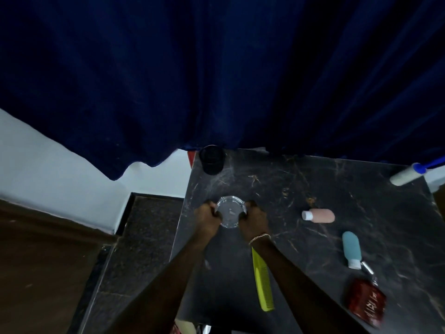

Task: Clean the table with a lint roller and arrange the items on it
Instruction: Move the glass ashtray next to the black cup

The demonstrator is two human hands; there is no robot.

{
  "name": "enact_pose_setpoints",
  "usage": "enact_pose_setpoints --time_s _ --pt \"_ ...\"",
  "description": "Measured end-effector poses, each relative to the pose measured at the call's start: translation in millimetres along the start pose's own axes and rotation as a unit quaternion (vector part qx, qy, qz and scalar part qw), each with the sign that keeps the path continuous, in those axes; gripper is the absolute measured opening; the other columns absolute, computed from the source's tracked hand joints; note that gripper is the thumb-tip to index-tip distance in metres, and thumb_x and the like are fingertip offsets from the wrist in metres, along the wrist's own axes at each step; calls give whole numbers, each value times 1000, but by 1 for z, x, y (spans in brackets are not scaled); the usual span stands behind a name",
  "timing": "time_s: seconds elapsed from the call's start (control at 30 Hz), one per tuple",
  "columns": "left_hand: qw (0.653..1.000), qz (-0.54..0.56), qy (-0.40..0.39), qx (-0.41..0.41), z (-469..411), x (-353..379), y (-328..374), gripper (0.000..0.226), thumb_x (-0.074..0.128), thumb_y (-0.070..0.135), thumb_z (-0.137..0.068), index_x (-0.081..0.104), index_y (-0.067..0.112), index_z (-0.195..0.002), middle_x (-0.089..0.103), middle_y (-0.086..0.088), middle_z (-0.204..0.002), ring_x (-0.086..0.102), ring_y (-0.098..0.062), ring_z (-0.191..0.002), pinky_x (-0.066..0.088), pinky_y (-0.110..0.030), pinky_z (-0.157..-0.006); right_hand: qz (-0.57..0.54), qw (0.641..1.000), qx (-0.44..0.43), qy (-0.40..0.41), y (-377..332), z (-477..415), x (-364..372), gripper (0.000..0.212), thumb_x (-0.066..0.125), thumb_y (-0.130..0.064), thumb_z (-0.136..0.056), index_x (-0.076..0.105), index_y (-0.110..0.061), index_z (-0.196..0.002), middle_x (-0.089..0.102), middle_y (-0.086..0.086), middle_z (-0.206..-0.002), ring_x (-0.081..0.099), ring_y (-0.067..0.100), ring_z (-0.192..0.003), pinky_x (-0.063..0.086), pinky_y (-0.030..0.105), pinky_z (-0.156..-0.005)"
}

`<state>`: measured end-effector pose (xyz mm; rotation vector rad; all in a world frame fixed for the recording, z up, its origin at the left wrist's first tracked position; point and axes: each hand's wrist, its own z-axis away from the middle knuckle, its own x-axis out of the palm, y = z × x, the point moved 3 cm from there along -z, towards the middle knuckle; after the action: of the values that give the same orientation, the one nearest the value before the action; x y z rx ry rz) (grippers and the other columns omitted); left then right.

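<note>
A clear glass ashtray (230, 211) sits on the dark marble table (301, 189) near its left side. My left hand (209, 219) grips its left rim and my right hand (253, 219) grips its right rim. The lint roller (407, 176), white with a blue handle, lies at the table's far right corner. A yellow-green comb (262, 283) lies between my forearms, partly under the right one. To the right lie a pink bottle (319, 215), a teal bottle (352, 249) and a red perfume bottle (366, 301).
A black mesh cup (212, 159) stands at the table's far left corner. A dark blue curtain (216, 80) hangs behind the table. Left of the table are a dark granite ledge (134, 237) and a white wall (60, 169).
</note>
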<state>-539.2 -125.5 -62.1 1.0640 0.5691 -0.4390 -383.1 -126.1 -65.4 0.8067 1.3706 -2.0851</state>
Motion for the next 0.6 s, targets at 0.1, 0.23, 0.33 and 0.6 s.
enact_pose_setpoints --time_s 0.1,0.23,0.33,0.6 --pt "1000 7 -14 -13 -17 -16 -16 16 69 -4 -81 74 0 -95 76 -19 -96 72 -33 -93 56 -35 -77 10 1000 -3 -25 -20 -15 20 29 55 -8 -81 62 -9 -109 71 19 -108 66 37 -106 51 34 -82" --pt "1000 -5 -12 -25 -40 -36 -31 16 71 -2 -79 77 0 -94 78 -17 -95 73 -28 -89 54 -32 -76 -2 999 14 -44 -41 -31 42 32 54 -5 -82 62 -7 -113 71 18 -112 65 37 -111 50 31 -86" --pt "999 -12 -16 -36 -55 -44 -41 18 71 1 -81 76 -1 -98 77 -20 -101 73 -33 -98 57 -38 -86 -2 998 24 -61 -51 -40 57 32 54 -6 -82 65 -7 -112 72 18 -113 65 37 -112 52 34 -90" --pt "998 -10 -18 -55 -85 -51 -57 17 72 7 -82 75 -2 -96 77 -22 -100 72 -36 -99 57 -44 -91 6 996 36 -79 -64 -61 78 29 57 -10 -85 64 -8 -113 70 20 -116 64 38 -113 52 37 -92"
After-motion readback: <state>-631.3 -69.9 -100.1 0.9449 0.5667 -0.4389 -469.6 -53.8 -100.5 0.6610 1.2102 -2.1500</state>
